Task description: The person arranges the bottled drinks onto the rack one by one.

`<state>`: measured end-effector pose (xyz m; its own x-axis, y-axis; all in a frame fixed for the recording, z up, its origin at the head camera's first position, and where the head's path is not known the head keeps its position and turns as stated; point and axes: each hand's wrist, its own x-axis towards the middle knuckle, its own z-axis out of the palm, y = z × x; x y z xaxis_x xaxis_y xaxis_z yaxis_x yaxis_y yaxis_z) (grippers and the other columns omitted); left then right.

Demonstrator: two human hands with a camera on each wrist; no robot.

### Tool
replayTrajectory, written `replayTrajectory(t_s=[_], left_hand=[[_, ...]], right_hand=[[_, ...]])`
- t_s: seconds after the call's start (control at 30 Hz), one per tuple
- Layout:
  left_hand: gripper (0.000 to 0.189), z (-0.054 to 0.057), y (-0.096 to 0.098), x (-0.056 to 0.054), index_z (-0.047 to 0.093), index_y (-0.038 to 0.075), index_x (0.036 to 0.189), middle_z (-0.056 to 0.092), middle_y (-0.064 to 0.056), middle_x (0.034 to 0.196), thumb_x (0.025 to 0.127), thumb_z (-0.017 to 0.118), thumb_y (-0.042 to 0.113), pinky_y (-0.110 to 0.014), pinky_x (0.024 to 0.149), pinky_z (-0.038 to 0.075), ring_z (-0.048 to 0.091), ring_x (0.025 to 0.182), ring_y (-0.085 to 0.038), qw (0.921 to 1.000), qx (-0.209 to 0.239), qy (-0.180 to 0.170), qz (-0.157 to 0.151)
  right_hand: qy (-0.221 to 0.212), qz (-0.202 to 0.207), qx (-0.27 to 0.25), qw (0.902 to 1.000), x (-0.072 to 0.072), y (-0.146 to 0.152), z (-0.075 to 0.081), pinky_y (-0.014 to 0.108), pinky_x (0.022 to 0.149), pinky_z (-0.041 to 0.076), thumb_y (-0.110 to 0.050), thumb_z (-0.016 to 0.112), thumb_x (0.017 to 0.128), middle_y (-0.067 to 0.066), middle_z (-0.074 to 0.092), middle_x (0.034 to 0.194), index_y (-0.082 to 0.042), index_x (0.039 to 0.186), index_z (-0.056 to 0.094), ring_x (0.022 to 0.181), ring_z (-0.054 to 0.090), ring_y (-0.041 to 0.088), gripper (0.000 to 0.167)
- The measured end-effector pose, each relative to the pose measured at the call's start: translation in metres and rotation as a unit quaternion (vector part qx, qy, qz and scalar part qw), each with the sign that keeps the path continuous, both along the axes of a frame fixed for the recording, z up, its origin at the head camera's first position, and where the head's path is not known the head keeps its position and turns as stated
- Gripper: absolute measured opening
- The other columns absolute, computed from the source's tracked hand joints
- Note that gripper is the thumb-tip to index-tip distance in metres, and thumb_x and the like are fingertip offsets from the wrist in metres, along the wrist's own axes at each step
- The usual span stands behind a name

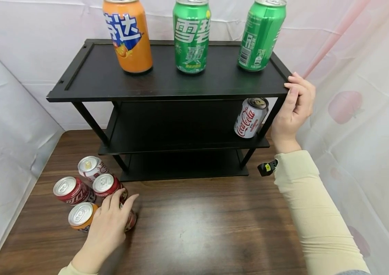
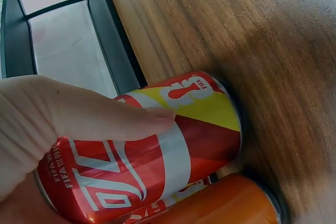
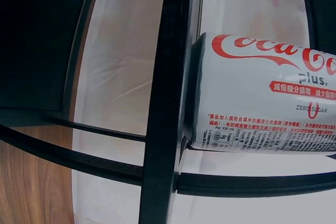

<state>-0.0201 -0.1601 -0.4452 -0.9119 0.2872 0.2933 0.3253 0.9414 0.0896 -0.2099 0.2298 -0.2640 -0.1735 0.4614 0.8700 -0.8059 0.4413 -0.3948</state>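
My left hand (image 1: 109,225) grips a red soda can (image 2: 142,156) at the lower left of the table. In the left wrist view the thumb lies along its side, over a white band near a yellow patch; most of the other fingers are hidden. In the head view the hand covers most of this can. My right hand (image 1: 293,109) holds the top right corner of a black three-tier shelf (image 1: 167,87), thumb in front and fingertips over the edge. Just left of it, a white Coca-Cola can (image 3: 262,98) stands on the middle tier.
Beside my left hand stand an orange can (image 1: 81,215), red cans (image 1: 74,191) and a white-and-red can (image 1: 92,168). The top tier bears an orange Fanta can (image 1: 130,42) and two green cans (image 1: 192,42). Pale curtains (image 1: 369,114) hang around the wooden table (image 1: 194,225).
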Motion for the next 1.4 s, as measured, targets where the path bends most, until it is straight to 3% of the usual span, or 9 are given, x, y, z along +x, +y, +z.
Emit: replayTrajectory(t_s=[0.27,0.63,0.87,1.1,1.27,1.4], left_hand=[[0.079,0.002,0.000,0.001,0.059,0.011,0.117,0.056,-0.023,0.112,0.046,0.083,-0.014,-0.053,0.061,0.050,0.053,0.093,-0.043,0.9999,-0.016,0.000,-0.006],[0.070,0.007,0.002,0.001,0.059,0.011,0.106,0.051,-0.018,0.094,0.045,0.085,-0.011,-0.045,0.052,0.045,0.048,0.081,-0.039,0.9994,-0.028,-0.019,0.000],[0.052,0.005,0.002,0.003,0.058,0.010,0.102,0.051,-0.018,0.093,0.060,0.080,-0.013,-0.042,0.046,0.042,0.046,0.076,-0.037,0.9994,-0.032,0.012,-0.006],[0.045,0.006,0.005,0.004,0.055,0.009,0.096,0.049,-0.017,0.091,0.063,0.080,-0.010,-0.041,0.046,0.040,0.046,0.076,-0.037,0.9990,-0.044,0.007,0.005],[0.032,0.008,0.009,0.007,0.051,0.010,0.089,0.046,-0.014,0.086,0.073,0.076,-0.001,-0.039,0.046,0.038,0.043,0.075,-0.035,0.9986,-0.051,0.008,0.011],[0.029,0.009,0.010,0.010,0.049,0.011,0.085,0.044,-0.012,0.083,0.076,0.076,0.011,-0.037,0.045,0.034,0.041,0.073,-0.034,0.9982,-0.052,0.029,0.005]], right_hand=[[-0.006,0.006,-0.001,1.0000,0.002,0.000,-0.001,0.040,0.109,0.042,0.005,0.043,0.091,0.004,0.067,0.099,0.016,0.085,0.062,0.112,0.062,0.025,0.023],[-0.005,0.005,0.006,1.0000,-0.006,0.006,-0.004,0.040,0.109,0.041,0.005,0.043,0.091,-0.007,0.066,0.101,0.014,0.086,0.063,0.114,0.061,0.029,0.022],[-0.007,0.007,0.007,0.9999,0.001,0.001,0.000,0.040,0.109,0.041,0.005,0.043,0.091,-0.004,0.066,0.100,0.015,0.086,0.062,0.113,0.061,0.027,0.022],[-0.011,0.003,0.005,0.9999,0.004,0.000,0.001,0.039,0.110,0.041,0.005,0.042,0.091,0.002,0.066,0.101,0.016,0.087,0.061,0.114,0.061,0.026,0.022],[-0.014,0.007,0.000,0.9999,0.004,0.000,0.001,0.039,0.110,0.041,0.006,0.042,0.092,0.007,0.066,0.100,0.015,0.087,0.062,0.114,0.061,0.029,0.022],[-0.013,0.008,-0.002,0.9999,0.003,0.000,0.000,0.039,0.110,0.041,0.006,0.042,0.091,0.001,0.066,0.100,0.016,0.087,0.061,0.114,0.060,0.036,0.022]])
